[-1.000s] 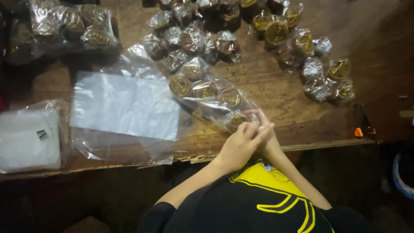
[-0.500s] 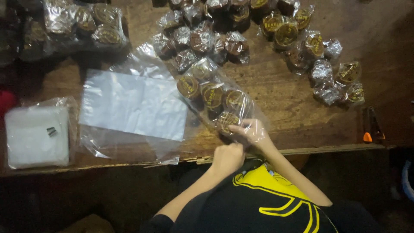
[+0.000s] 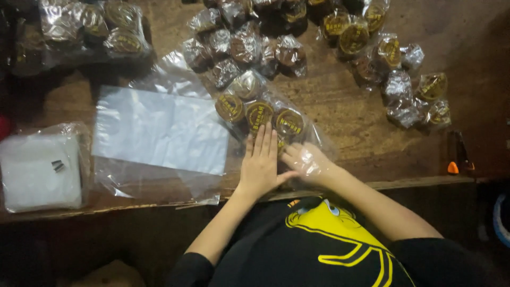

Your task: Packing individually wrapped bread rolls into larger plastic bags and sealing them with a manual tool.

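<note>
1. Our left hand (image 3: 260, 162) has left the surface edge and now lies flat on the clear bag (image 3: 265, 114).
2. Our right hand (image 3: 308, 162) now sits inside the bag's mouth.

View: a single head-worn camera, no second view.
Facing: almost straight down over the wooden desk (image 3: 372, 133).
Nearness: close, with the person's own chest at the lower edge.
</note>
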